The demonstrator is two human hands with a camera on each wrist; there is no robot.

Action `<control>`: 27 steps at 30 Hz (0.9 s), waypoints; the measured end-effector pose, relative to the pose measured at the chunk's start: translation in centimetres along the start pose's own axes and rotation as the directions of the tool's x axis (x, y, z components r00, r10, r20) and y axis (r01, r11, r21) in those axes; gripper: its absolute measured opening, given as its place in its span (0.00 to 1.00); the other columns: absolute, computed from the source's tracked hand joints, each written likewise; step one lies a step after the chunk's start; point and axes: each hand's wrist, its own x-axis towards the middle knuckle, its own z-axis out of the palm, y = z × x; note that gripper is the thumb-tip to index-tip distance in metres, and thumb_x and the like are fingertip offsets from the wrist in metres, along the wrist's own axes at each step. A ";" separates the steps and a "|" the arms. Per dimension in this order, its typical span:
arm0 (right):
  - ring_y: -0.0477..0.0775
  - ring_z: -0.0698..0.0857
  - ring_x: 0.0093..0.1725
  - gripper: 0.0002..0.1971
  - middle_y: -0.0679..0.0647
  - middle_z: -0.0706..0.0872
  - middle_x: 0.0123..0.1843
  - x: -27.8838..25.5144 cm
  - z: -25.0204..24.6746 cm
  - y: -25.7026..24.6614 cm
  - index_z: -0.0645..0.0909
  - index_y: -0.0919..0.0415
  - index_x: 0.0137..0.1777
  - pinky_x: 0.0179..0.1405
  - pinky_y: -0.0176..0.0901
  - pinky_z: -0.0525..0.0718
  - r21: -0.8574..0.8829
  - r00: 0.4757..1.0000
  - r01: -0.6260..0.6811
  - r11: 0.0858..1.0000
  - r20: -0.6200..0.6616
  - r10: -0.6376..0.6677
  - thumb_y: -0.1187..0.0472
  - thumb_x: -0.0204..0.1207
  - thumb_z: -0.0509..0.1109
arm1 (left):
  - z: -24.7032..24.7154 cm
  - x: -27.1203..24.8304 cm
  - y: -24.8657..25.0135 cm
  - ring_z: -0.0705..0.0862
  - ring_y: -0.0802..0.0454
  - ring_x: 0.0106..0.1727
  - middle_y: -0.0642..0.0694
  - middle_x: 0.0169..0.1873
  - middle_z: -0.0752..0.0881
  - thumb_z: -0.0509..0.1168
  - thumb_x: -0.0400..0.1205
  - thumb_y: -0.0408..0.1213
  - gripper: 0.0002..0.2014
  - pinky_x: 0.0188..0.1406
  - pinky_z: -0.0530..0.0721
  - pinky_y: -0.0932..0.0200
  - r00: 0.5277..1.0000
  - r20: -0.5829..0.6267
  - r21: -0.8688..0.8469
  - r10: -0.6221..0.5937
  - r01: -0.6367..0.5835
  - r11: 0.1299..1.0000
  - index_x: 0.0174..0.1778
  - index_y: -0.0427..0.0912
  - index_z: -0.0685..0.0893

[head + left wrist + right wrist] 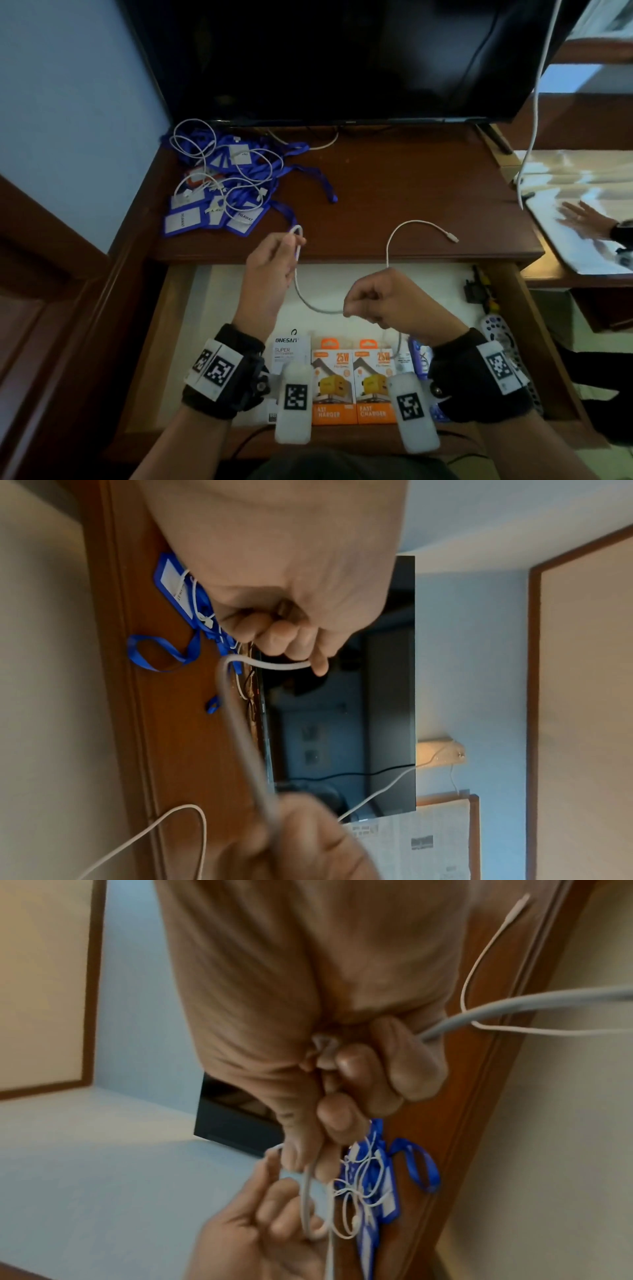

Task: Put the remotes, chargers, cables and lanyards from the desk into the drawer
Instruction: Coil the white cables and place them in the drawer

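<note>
Both hands, left hand (274,270) and right hand (383,301), pinch one thin white charging cable (310,301) over the open wooden drawer (164,342), where boxed orange chargers (352,380) and a grey remote (496,330) already lie, while the tangled pile of blue lanyards and white cables (226,181) still waits on the brown wooden desk (394,192).

A dark television (335,58) is set at the back of the brown wooden desk (404,192), beside a pale blue wall (75,102).
</note>
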 end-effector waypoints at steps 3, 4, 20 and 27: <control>0.47 0.66 0.23 0.10 0.50 0.73 0.22 0.3 0.1 -0.6 0.85 0.63 0.37 0.21 0.34 0.65 0.197 0.991 0.063 0.978 -0.130 -0.038 0.70 0.79 0.68 | 0.3 -0.1 -0.6 0.72 0.58 0.31 0.54 0.26 0.76 0.58 0.87 0.36 0.12 0.35 0.71 0.65 0.996 0.091 0.124 -0.011 -0.001 0.992 0.43 0.46 0.86; 0.47 0.65 0.22 0.11 0.50 0.71 0.22 0.5 0.2 -0.7 0.84 0.63 0.37 0.20 0.34 0.64 0.246 0.984 0.085 0.965 -0.171 -0.043 0.72 0.80 0.66 | 0.3 -0.1 -0.8 0.75 0.56 0.35 0.51 0.30 0.80 0.59 0.86 0.36 0.13 0.40 0.73 0.63 0.993 0.116 0.125 -0.029 0.014 0.992 0.42 0.47 0.87; 0.44 0.65 0.23 0.08 0.49 0.70 0.25 1.6 1.7 -0.4 0.84 0.61 0.43 0.21 0.36 0.65 0.268 0.916 0.113 0.957 -0.400 0.004 0.58 0.80 0.69 | 0.5 0.4 -0.6 0.58 0.60 0.17 0.52 0.17 0.62 0.57 0.80 0.43 0.18 0.26 0.51 0.60 0.844 0.442 -0.318 -0.305 0.465 0.826 0.31 0.36 0.82; 0.47 0.59 0.22 0.17 0.49 0.64 0.21 2.1 2.1 -0.5 0.83 0.59 0.32 0.20 0.38 0.58 0.299 0.948 0.105 0.948 -0.317 -0.005 0.56 0.83 0.65 | 0.5 0.4 0.1 0.62 0.54 0.22 0.49 0.17 0.63 0.52 0.87 0.40 0.20 0.27 0.66 0.62 0.859 0.390 -0.213 -0.331 0.434 0.876 0.31 0.36 0.76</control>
